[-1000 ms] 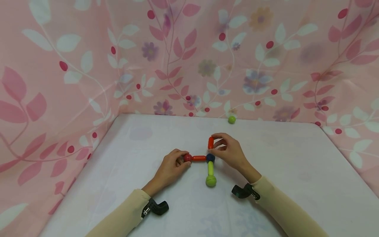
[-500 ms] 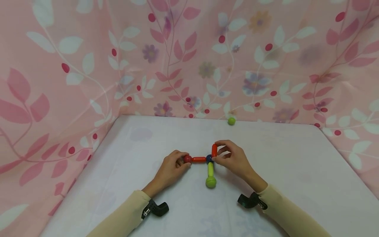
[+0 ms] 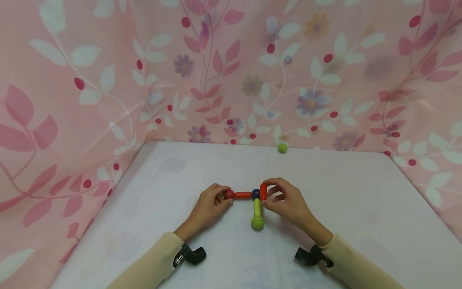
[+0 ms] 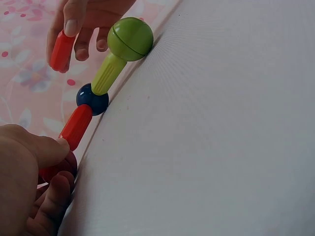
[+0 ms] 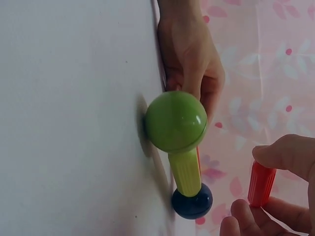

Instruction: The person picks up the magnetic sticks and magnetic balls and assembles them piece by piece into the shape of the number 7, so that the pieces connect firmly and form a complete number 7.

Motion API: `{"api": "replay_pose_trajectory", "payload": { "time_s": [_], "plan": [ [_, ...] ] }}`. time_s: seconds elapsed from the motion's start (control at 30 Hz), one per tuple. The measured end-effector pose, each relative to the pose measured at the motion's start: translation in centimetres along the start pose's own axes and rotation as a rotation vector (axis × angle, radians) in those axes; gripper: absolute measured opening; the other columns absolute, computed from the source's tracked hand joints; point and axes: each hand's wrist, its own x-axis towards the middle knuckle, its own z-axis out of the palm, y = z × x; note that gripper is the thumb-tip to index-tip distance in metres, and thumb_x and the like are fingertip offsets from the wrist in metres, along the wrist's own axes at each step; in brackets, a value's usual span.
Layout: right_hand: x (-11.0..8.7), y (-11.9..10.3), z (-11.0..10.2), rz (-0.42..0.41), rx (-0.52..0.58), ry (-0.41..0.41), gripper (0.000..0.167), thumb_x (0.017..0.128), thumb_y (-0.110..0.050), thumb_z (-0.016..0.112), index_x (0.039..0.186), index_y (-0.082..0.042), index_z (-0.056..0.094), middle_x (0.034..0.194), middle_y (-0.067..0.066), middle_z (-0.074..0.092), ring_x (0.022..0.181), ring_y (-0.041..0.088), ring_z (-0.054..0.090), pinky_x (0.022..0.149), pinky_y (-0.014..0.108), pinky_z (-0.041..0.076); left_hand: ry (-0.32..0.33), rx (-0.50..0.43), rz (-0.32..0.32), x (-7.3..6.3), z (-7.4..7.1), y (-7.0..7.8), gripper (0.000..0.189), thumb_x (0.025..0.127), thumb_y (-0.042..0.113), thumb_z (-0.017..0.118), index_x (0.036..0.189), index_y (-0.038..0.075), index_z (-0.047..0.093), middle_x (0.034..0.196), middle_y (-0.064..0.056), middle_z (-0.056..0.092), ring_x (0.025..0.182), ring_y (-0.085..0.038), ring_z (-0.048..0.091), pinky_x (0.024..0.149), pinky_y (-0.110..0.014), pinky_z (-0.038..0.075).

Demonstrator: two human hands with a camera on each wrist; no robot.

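Observation:
On the white table an L-shaped assembly lies flat: a red ball (image 3: 229, 194), a red rod (image 3: 243, 195), a dark blue ball (image 3: 256, 194) at the corner, then a yellow-green rod (image 3: 257, 207) ending in a green ball (image 3: 258, 222). My left hand (image 3: 210, 202) grips the red ball at the assembly's left end. Between thumb and fingertips, my right hand (image 3: 286, 199) pinches a loose red rod (image 5: 262, 184) by its two ends. In the left wrist view that rod is apart from the blue ball (image 4: 92, 99).
A second, smaller-looking green ball (image 3: 282, 148) sits at the table's far edge, before the pink floral cloth (image 3: 223, 72). The white tabletop (image 3: 346, 192) stretches to both sides of the hands. Each wrist wears a black camera (image 3: 195, 255).
My right hand has moved right and nearer to me, taking the loose red rod from behind the blue ball to its right side. My left hand keeps its hold on the red ball.

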Motion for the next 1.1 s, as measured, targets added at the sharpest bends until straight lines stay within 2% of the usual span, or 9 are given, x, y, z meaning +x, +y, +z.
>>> {"api": "replay_pose_trajectory", "payload": {
  "time_s": [0.23, 0.43, 0.6, 0.83, 1.1],
  "plan": [
    [-1.1, -0.4, 0.2, -0.034, -0.026, -0.006, 0.05, 0.085, -0.006, 0.084, 0.13, -0.011, 0.065, 0.121, 0.001, 0.065, 0.099, 0.02, 0.065, 0.082, 0.039, 0.058, -0.001, 0.0, 0.002, 0.0, 0.0, 0.0, 0.037, 0.095, 0.016, 0.078, 0.13, 0.005, 0.07, 0.105, 0.003, 0.062, 0.081, -0.011, 0.057, 0.07, -0.027, 0.051],
    [-2.2, -0.8, 0.4, -0.048, -0.005, -0.023, 0.053, 0.082, -0.001, 0.085, 0.129, -0.011, 0.064, 0.123, 0.0, 0.064, 0.1, 0.019, 0.065, 0.081, 0.036, 0.058, 0.005, 0.007, 0.002, 0.0, 0.0, 0.1, 0.038, 0.095, 0.016, 0.079, 0.13, 0.004, 0.07, 0.106, 0.003, 0.062, 0.08, -0.011, 0.058, 0.07, -0.027, 0.051],
    [-3.3, -1.1, 0.7, -0.045, 0.011, -0.047, 0.052, 0.081, -0.004, 0.088, 0.126, -0.015, 0.065, 0.119, -0.004, 0.065, 0.101, 0.018, 0.065, 0.08, 0.036, 0.058, 0.006, 0.005, 0.002, 0.1, 0.0, 0.0, 0.038, 0.094, 0.016, 0.079, 0.129, 0.005, 0.07, 0.105, 0.004, 0.062, 0.08, -0.01, 0.058, 0.069, -0.027, 0.051],
    [-4.2, -1.6, 1.1, -0.108, 0.01, -0.062, 0.052, 0.08, -0.004, 0.089, 0.124, -0.015, 0.064, 0.114, -0.006, 0.065, 0.099, 0.017, 0.065, 0.076, 0.036, 0.059, 0.007, 0.012, 0.004, 0.2, 0.1, -0.2, 0.037, 0.094, 0.016, 0.08, 0.129, 0.007, 0.071, 0.105, 0.004, 0.062, 0.08, -0.011, 0.058, 0.069, -0.027, 0.051],
    [-5.4, -1.8, 1.8, -0.133, -0.006, -0.106, 0.052, 0.079, -0.003, 0.089, 0.123, -0.013, 0.062, 0.113, -0.007, 0.065, 0.097, 0.018, 0.065, 0.075, 0.035, 0.059, 0.006, 0.019, -0.011, 0.1, 0.1, -0.2, 0.036, 0.094, 0.017, 0.08, 0.128, 0.008, 0.071, 0.104, 0.004, 0.062, 0.08, -0.011, 0.058, 0.07, -0.028, 0.051]
  ]
}}
